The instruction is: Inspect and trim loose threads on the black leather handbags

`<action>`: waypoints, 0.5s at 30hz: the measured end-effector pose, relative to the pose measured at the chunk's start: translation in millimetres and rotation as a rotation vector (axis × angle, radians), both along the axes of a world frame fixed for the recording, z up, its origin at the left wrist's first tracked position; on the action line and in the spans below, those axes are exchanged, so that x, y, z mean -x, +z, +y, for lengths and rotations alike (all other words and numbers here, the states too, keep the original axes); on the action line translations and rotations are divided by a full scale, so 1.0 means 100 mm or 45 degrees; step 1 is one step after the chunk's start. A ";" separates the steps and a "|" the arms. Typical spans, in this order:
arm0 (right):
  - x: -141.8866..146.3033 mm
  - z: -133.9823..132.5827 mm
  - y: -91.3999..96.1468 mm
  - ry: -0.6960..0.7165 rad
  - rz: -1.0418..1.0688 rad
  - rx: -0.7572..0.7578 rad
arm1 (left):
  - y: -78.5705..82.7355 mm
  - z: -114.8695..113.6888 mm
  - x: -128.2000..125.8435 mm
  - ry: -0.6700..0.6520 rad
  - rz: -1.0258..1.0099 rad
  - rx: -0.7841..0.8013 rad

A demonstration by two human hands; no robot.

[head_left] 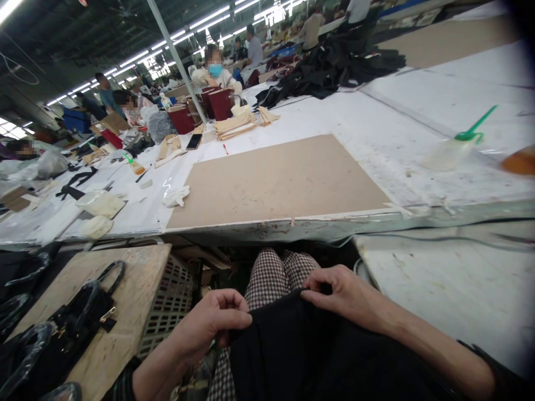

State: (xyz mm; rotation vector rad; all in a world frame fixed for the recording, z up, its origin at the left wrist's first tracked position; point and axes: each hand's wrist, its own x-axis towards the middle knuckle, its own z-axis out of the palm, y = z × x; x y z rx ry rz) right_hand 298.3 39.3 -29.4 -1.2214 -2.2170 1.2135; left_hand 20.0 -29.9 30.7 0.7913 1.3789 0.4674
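A piece of black fabric [301, 351] lies across my lap, over checked trousers [271, 275]. My left hand [213, 323] is closed, pinching the fabric's left edge between thumb and fingers. My right hand [343, 292] is closed too, its fingertips gripping the fabric's upper edge. Both hands sit below the near edge of the white worktable [376, 139]. A bare brown board [280, 181] lies flat on the table straight ahead of me.
A squeeze bottle with a green nozzle [455, 147] stands at the right. Black handbags [75, 323] rest on a wooden stand at my left. White scraps [175, 195], a phone [194, 141], stacked brown pieces [234, 125], maroon boxes and other workers lie farther along the table.
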 end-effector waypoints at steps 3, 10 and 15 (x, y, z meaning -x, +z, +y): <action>0.00 -0.01 -0.01 0.013 0.003 0.007 | 0.01 0.03 -0.02 -0.060 0.088 0.007; 0.01 -0.01 -0.03 0.049 -0.004 0.007 | -0.03 0.10 -0.05 -0.226 0.083 0.066; -0.03 -0.03 -0.01 0.015 0.008 0.038 | -0.10 0.25 -0.15 -0.297 -0.001 0.012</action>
